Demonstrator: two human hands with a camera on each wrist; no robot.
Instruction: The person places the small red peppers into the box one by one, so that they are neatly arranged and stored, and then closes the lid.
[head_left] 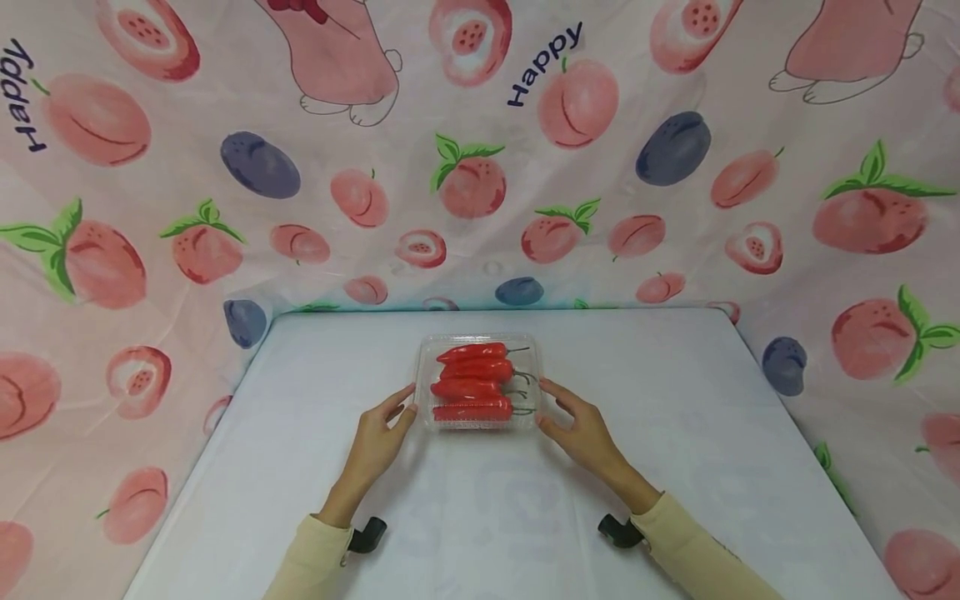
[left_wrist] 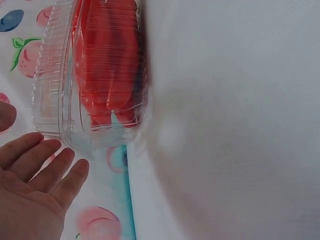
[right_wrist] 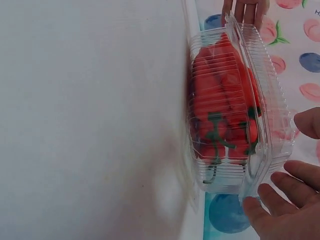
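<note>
A clear plastic clamshell box (head_left: pixel 424 367) lies flat on the white table, its lid down over several red chili peppers (head_left: pixel 467 389). The peppers lie side by side, their green stems pointing right. My left hand (head_left: pixel 378 437) is at the box's left side, fingertips right at the rim. Across from it, the right hand (head_left: pixel 588 433) has its fingertips at the right side. In the left wrist view the left fingers (left_wrist: pixel 65 170) are spread and nearly straight beside the box end. The right wrist view has the right fingers (right_wrist: pixel 275 200) extended in the same way, thumb apart.
The white tabletop (head_left: pixel 480 517) reaches back to a fruit-printed cloth (head_left: pixel 495 225) hanging behind and on both sides. Dark wrist-worn pieces (head_left: pixel 367 535) stick out by the sleeves (head_left: pixel 307 558).
</note>
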